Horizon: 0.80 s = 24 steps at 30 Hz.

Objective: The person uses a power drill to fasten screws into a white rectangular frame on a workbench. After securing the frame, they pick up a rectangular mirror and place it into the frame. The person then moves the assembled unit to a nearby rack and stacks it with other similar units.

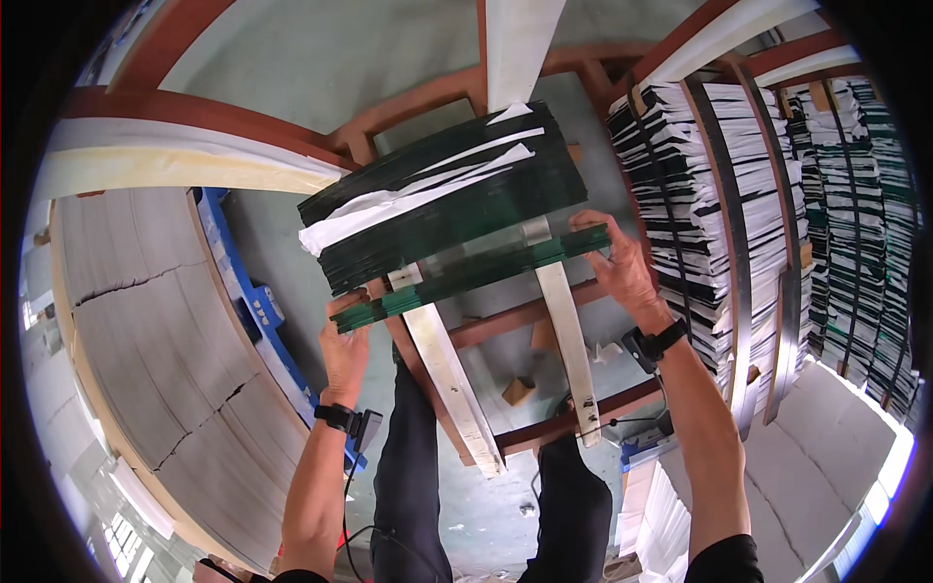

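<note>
Held level between my two hands is a narrow bundle of green-edged glass panes (pixel 476 278), seen mostly along its edges. My left hand (pixel 345 358) grips its left end, fingers partly hidden behind it. At the other end, my right hand (pixel 627 272) is closed round the panes, thumb below and fingers on top. Just beyond, a dark green stack of glass panes (pixel 457 209) leans on the rack, with torn white paper sheets (pixel 398 201) between them. The held bundle passes across two pale rack rails (pixel 449 374), close to the stack; whether they touch I cannot tell.
A red-brown metal frame (pixel 515 321) surrounds the rails. At right stand tall strapped stacks of panes with white paper (pixel 671 194). Large pale stacked sheets (pixel 165 321) lie at left beside a blue support (pixel 243 282). A small cardboard piece (pixel 519 391) lies below the rails.
</note>
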Each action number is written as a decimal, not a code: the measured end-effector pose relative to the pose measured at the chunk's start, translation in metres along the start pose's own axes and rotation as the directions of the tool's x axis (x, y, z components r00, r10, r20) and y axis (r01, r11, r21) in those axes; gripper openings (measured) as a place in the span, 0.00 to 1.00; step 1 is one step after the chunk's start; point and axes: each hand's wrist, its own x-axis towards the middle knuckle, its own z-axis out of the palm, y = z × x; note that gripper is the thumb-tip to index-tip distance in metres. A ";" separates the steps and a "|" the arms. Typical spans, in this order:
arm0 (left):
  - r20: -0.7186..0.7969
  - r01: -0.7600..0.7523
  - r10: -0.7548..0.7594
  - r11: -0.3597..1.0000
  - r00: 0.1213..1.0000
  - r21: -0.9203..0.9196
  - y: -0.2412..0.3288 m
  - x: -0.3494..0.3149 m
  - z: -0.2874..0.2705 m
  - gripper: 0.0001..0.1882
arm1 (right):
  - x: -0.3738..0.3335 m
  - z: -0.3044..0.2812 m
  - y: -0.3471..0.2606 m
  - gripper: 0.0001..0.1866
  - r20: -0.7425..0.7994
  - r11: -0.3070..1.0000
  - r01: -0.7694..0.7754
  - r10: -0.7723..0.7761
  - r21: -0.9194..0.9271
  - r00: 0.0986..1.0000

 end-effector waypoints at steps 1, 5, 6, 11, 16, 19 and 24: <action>-0.017 0.018 -0.018 1.000 1.000 0.011 -0.003 0.000 0.001 0.13 | 0.002 0.002 0.001 0.25 0.006 1.000 -0.002 0.002 -0.010 1.000; -0.056 0.049 -0.048 0.998 0.997 0.028 -0.012 -0.002 0.004 0.14 | 0.005 0.010 0.011 0.26 0.002 1.000 -0.013 0.013 0.014 1.000; -0.062 0.044 -0.043 0.999 0.997 0.023 -0.014 -0.002 0.006 0.14 | 0.005 0.012 0.014 0.26 -0.014 1.000 -0.015 0.015 0.007 1.000; -0.095 0.079 -0.072 0.994 0.993 0.074 -0.003 -0.005 0.008 0.17 | 0.006 0.020 0.018 0.27 -0.085 0.994 0.041 -0.050 -0.103 0.995; -0.227 0.164 -0.165 0.986 0.960 -0.020 0.024 -0.009 0.017 0.22 | -0.002 0.041 -0.010 0.26 -0.238 0.963 -0.256 0.268 0.079 0.934; -0.205 0.111 -0.137 0.985 0.969 -0.135 0.028 -0.010 0.016 0.25 | -0.004 0.044 -0.011 0.26 -0.322 0.962 -0.225 0.264 0.152 0.909; -0.117 0.073 -0.188 0.771 0.975 -0.632 0.046 -0.001 0.013 0.31 | -0.002 0.030 -0.018 0.33 -0.250 0.920 -0.145 0.246 0.364 0.937</action>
